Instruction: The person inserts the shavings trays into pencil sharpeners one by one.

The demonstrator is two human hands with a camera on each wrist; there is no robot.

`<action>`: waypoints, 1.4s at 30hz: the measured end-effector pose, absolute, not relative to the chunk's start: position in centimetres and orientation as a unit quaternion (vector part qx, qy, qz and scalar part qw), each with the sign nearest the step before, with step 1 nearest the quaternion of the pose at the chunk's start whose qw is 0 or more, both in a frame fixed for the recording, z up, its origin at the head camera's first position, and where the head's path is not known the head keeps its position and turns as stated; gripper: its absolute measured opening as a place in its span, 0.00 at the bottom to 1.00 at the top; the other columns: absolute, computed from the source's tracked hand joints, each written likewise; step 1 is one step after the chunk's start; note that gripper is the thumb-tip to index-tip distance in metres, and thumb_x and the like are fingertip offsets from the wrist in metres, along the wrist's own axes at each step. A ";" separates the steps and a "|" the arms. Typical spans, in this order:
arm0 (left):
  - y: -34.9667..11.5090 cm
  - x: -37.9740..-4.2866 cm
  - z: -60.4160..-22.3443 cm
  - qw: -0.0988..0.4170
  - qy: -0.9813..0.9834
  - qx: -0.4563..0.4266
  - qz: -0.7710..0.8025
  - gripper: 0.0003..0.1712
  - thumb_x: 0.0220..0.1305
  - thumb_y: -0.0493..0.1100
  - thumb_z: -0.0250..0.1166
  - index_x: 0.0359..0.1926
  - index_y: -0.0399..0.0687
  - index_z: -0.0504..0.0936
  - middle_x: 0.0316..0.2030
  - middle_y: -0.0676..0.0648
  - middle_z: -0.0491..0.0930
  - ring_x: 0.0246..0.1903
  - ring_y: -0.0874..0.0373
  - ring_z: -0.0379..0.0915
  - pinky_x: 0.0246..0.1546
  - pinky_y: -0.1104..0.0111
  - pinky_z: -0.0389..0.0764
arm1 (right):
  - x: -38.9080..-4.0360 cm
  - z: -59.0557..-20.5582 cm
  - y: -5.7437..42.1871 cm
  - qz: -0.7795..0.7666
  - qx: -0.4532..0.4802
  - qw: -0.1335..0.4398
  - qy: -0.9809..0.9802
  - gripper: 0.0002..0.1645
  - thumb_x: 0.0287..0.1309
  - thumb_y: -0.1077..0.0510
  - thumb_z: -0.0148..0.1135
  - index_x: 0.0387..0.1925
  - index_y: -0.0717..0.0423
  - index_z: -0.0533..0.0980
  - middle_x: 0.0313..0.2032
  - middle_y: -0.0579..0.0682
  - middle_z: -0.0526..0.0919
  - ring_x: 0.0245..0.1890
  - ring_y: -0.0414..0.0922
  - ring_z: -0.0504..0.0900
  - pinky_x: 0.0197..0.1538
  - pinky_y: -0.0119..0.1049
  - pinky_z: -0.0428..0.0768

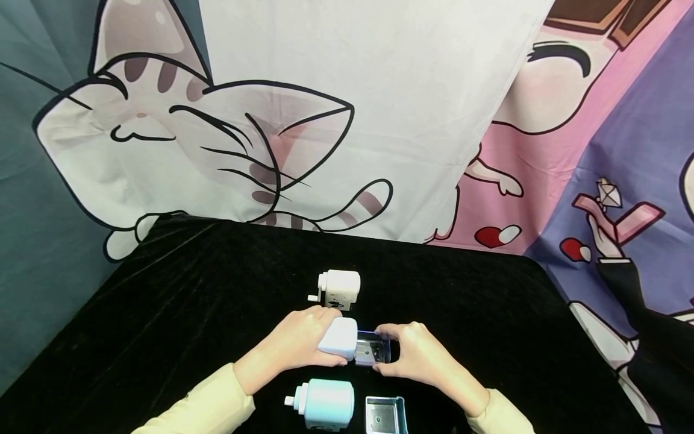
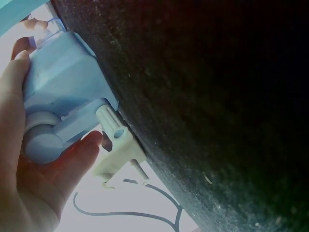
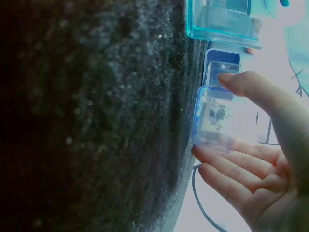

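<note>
My left hand (image 1: 309, 337) grips a pale blue crank pencil sharpener (image 1: 341, 339), fingers over its far side and thumb along the near side. Its crank handle (image 2: 79, 123) shows beside my palm in the left wrist view. At the sharpener's right end, my right hand (image 1: 417, 352) pinches a clear blue-tinted shavings drawer (image 1: 372, 351) between thumb and fingers. The drawer extends out from the sharpener's side, its left end close against the body. In the right wrist view, the thumb lies on one wall of the drawer (image 3: 215, 118) and fingertips on the opposite one.
A white crank sharpener (image 1: 341, 288) stands just behind my left hand. Nearer to me is a teal sharpener (image 1: 328, 402), with a separate clear teal drawer (image 1: 386, 416) to its right. Black cloth (image 1: 217, 313) covers the table; a printed curtain (image 1: 379, 120) hangs behind.
</note>
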State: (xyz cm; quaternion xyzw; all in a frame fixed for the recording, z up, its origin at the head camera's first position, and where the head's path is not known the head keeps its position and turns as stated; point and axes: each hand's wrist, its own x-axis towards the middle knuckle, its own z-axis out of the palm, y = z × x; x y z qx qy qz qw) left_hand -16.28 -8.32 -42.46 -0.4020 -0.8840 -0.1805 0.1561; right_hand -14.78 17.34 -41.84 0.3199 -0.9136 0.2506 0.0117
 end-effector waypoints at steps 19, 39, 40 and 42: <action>-8.3 -16.3 -42.4 0.167 -0.883 -0.404 -0.173 0.40 0.40 0.70 0.66 0.45 0.46 0.73 0.34 0.52 0.79 0.31 0.64 0.71 0.28 0.71 0.77 | -15.0 -41.8 17.0 0.238 0.331 0.012 -0.913 0.27 0.33 0.47 0.73 0.39 0.51 0.77 0.31 0.42 0.82 0.28 0.31 0.76 0.32 0.26 0.77; -8.4 -16.3 -42.4 0.164 -0.881 -0.407 -0.175 0.39 0.41 0.69 0.65 0.45 0.45 0.73 0.33 0.51 0.79 0.30 0.64 0.71 0.28 0.71 0.76 | -15.2 -41.8 16.3 0.234 0.342 0.005 -0.910 0.28 0.35 0.45 0.72 0.41 0.54 0.77 0.32 0.43 0.83 0.31 0.31 0.76 0.34 0.29 0.78; -8.4 -16.3 -42.4 0.165 -0.881 -0.408 -0.175 0.39 0.42 0.69 0.65 0.45 0.45 0.73 0.33 0.51 0.79 0.30 0.63 0.71 0.28 0.71 0.76 | -15.2 -41.8 16.2 0.235 0.341 0.004 -0.910 0.28 0.35 0.45 0.72 0.41 0.54 0.77 0.32 0.43 0.83 0.31 0.31 0.76 0.34 0.29 0.78; -8.4 -16.3 -42.4 0.168 -0.880 -0.408 -0.175 0.39 0.42 0.69 0.65 0.45 0.45 0.73 0.33 0.51 0.79 0.30 0.63 0.72 0.28 0.71 0.76 | -15.2 -41.8 16.2 0.237 0.340 0.002 -0.910 0.28 0.35 0.45 0.72 0.41 0.54 0.77 0.32 0.44 0.83 0.30 0.31 0.76 0.34 0.29 0.78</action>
